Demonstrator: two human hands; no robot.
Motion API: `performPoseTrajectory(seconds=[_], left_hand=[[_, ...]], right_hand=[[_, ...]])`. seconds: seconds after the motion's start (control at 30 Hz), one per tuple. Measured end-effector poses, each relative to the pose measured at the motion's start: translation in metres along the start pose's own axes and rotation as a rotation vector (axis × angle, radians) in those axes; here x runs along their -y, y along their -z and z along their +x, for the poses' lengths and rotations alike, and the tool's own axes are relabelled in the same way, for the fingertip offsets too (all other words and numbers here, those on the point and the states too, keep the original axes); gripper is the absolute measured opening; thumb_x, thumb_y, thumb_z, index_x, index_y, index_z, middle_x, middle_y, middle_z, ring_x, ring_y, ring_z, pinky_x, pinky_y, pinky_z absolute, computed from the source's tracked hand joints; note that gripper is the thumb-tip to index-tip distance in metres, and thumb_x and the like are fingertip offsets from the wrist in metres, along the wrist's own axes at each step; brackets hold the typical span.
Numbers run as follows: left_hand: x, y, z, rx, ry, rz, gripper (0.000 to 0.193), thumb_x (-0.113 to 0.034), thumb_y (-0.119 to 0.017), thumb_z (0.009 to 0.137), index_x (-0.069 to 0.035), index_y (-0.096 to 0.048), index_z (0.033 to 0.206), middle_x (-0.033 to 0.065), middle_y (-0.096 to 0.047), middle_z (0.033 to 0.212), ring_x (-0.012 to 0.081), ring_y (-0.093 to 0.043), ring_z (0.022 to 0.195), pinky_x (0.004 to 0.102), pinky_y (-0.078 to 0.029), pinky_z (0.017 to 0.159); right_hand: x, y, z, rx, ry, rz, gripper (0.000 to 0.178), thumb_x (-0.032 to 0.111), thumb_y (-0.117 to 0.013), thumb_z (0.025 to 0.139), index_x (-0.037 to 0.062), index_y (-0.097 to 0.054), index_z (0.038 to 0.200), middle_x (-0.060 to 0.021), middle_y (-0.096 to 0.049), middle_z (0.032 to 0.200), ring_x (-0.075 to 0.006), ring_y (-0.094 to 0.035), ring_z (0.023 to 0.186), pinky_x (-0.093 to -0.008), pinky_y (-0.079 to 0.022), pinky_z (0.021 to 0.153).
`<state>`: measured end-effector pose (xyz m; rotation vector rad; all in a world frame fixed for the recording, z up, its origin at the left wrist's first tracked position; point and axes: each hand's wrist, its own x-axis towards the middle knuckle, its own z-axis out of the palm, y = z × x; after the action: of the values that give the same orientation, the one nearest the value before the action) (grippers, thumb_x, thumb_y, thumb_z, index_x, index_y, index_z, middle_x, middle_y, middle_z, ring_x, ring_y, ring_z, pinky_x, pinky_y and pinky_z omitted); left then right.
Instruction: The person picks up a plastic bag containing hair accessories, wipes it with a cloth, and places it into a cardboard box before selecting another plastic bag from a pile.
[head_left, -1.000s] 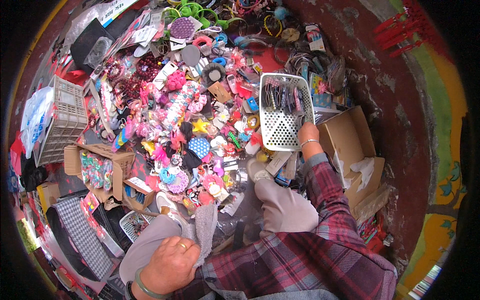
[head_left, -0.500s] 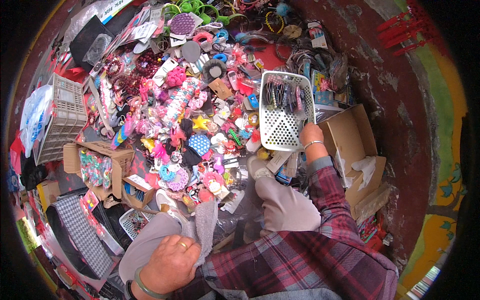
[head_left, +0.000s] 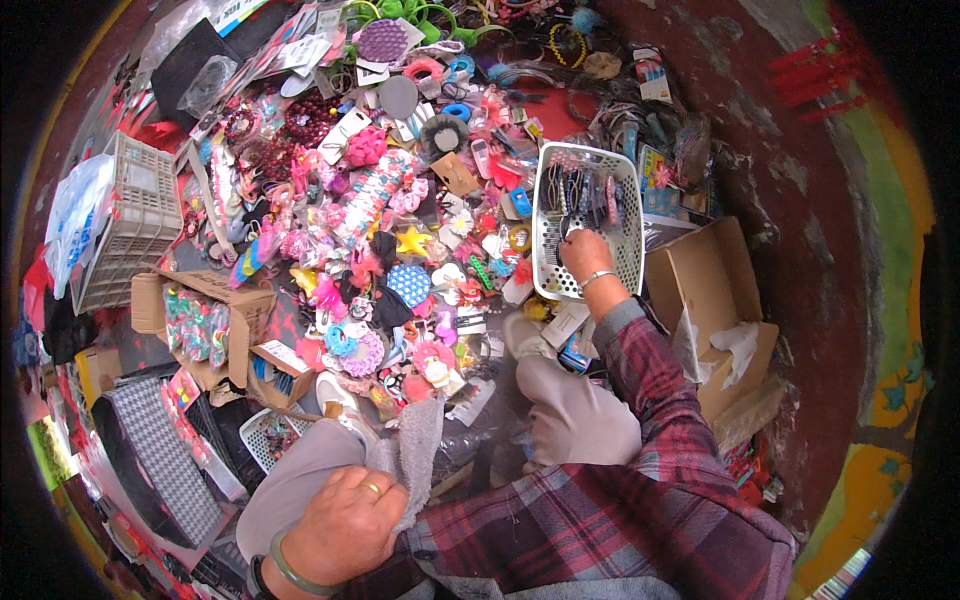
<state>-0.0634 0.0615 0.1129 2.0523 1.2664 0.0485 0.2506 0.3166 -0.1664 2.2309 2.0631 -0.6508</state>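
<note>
My left hand rests by my lap, its fingers closed round a grey fluffy cloth that hangs over my knee. Inside a white plastic basket on the right is my right hand, fingers curled at the near end of a row of dark hair ties. Whatever the fingertips may hold is hidden. Left of the basket spreads a big pile of hair accessories, including a yellow star, a blue dotted round piece and a lilac scrunchie.
An open cardboard box stands right of the basket. On the left are a tilted beige crate, a cardboard box of packaged colourful items, and a small white basket. My shoes touch the pile's near edge.
My right hand has left the basket's near right rim and reached inside toward the hair ties. The view has shifted slightly. My left hand still grips the cloth.
</note>
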Motion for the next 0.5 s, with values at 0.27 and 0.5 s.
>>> performPoseTrajectory(seconds=[0.27,0.5], left_hand=[[0.002,-0.002,-0.001,-0.014,0.013,0.000,0.018,-0.008,-0.058,0.065,-0.004,-0.057,0.082,0.0083,-0.054,0.081,0.0254,-0.054,0.079,0.0356,-0.044,0.072],[0.004,-0.001,-0.004,0.047,0.041,-0.013,0.026,-0.008,-0.061,0.062,-0.004,-0.058,0.088,0.0082,-0.056,0.087,0.0255,-0.054,0.085,0.0359,-0.044,0.078]], right_hand=[[0.026,-0.015,0.002,-0.036,0.106,-0.150,0.021,0.022,-0.054,0.077,0.0054,-0.066,0.078,-0.0187,-0.065,0.081,-0.0365,-0.064,0.077,-0.0464,-0.050,0.071],[0.025,-0.028,0.025,-0.031,0.134,-0.171,0.022,0.027,-0.055,0.079,0.0071,-0.065,0.082,-0.0192,-0.064,0.079,-0.0375,-0.063,0.076,-0.0468,-0.050,0.069]])
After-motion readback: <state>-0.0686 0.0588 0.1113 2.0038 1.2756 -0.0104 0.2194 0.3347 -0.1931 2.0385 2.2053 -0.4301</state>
